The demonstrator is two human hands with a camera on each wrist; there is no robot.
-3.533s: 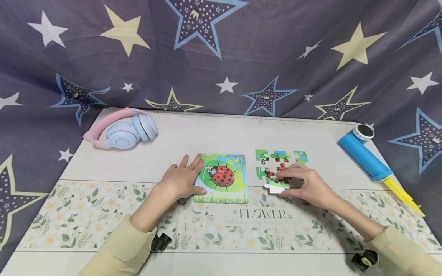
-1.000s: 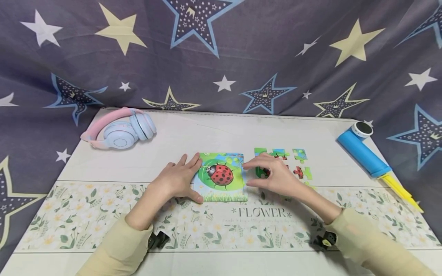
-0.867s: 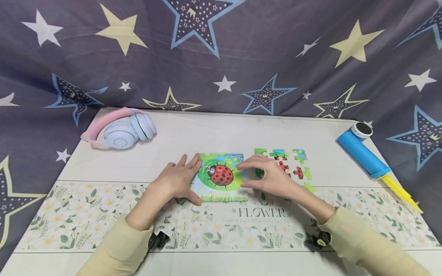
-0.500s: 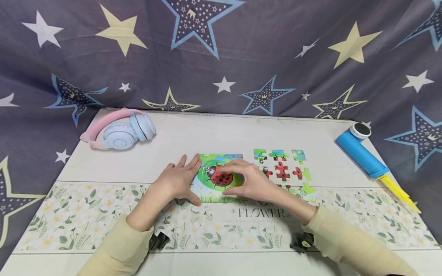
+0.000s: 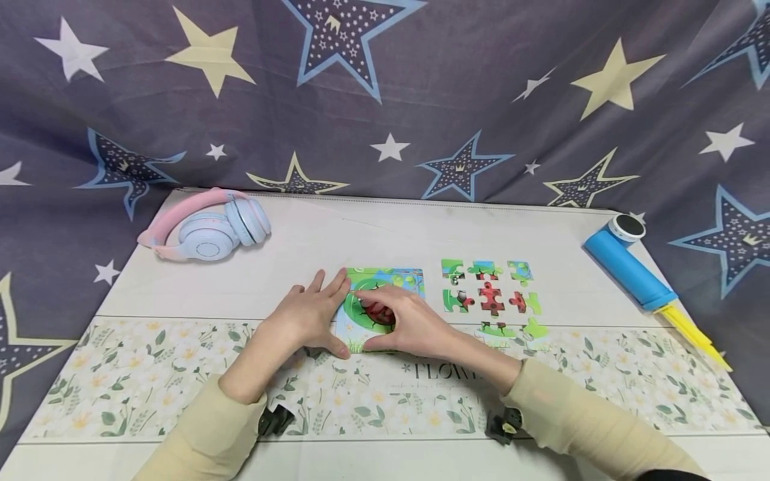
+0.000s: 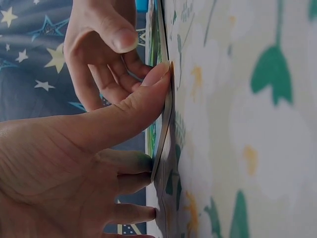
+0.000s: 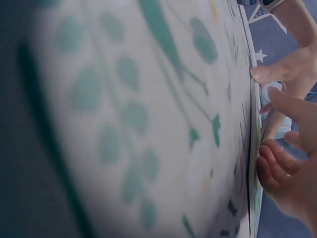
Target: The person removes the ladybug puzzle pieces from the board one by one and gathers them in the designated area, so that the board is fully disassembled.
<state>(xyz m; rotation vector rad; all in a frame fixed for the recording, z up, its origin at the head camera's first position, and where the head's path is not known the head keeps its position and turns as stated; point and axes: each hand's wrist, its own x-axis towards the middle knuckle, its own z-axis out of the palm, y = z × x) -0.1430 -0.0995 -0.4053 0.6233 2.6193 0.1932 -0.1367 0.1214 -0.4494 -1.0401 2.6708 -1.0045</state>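
Note:
In the head view, a square ladybug picture board (image 5: 361,331) lies flat on the table. My left hand (image 5: 303,317) rests at its left edge with fingers spread. Its thumb (image 6: 143,99) touches the board's near edge in the left wrist view. My right hand (image 5: 412,327) is over the board, covering part of the ladybug. Its thumb and forefinger are apart, its other fingers loosely bent, and I see nothing held between them. Right of the board, several jigsaw pieces (image 5: 491,299) lie loosely in rows, showing ladybug parts and greenery.
Pink and blue headphones (image 5: 210,230) lie at the back left. A blue cylinder with a yellow end (image 5: 631,270) lies at the right, beside a round white object with a dark top (image 5: 627,228). A star-patterned cloth (image 5: 385,100) hangs behind the table.
My right hand has left the jigsaw pieces and moved left, across the board towards my left hand. The pieces it covered are now visible. My left hand stays at the board's left edge.

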